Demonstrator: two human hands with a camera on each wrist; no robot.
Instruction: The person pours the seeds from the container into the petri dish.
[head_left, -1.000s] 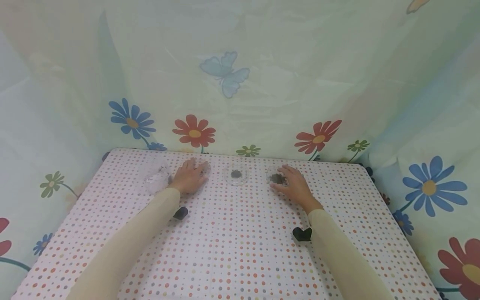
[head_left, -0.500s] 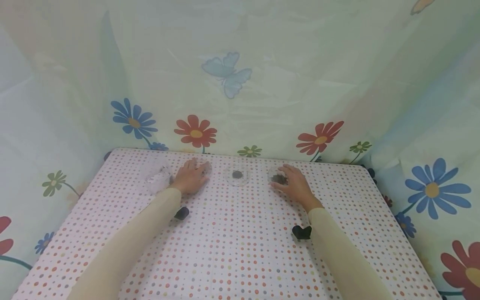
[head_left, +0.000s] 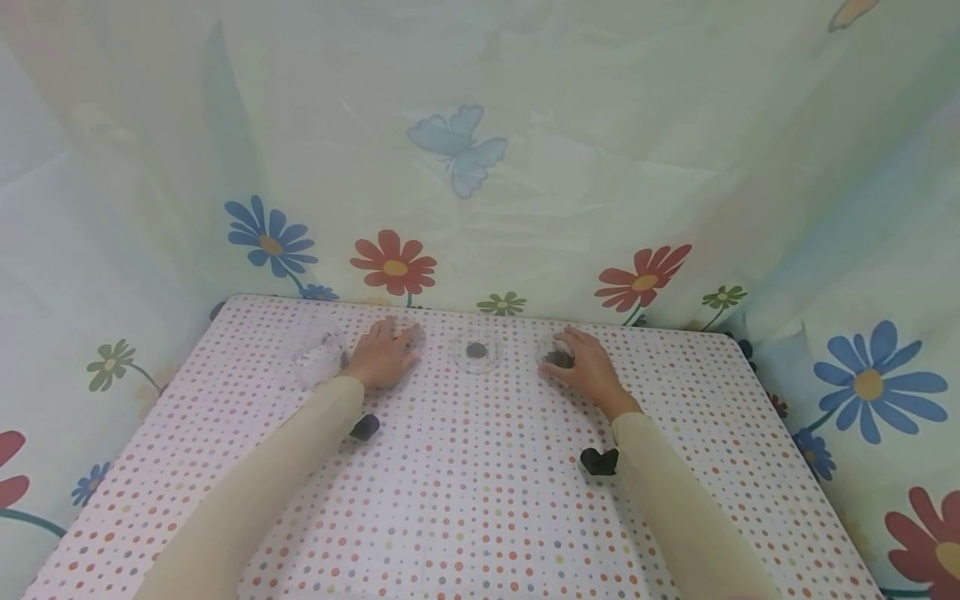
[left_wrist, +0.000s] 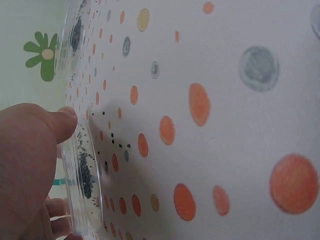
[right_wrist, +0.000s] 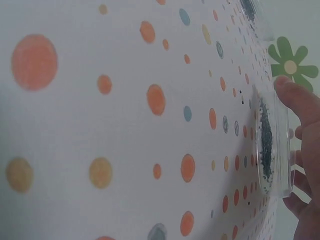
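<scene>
My left hand (head_left: 378, 354) holds a clear, round, shallow dish (left_wrist: 82, 185) like a petri dish, with dark granules in it. In the left wrist view its thumb lies at the near rim and the fingertips show at the opposite side. My right hand (head_left: 588, 367) grips a similar dish (right_wrist: 266, 142) by its rim, thumb on one side and fingers on the other; dark granules are spread inside. Between the hands stands a third clear dish (head_left: 476, 351) with a small dark heap in its middle. All three dishes are on the table.
Left of my left hand lies a crumpled-looking clear item (head_left: 318, 354), too faint to identify. Some loose dark granules (left_wrist: 120, 142) are scattered on the dotted tablecloth (head_left: 457, 483). A flower-printed curtain (head_left: 555, 167) hangs behind the table and along its sides.
The head view has shifted very slightly. Both hands stay at the same dishes, and the right wrist has moved only a little.
</scene>
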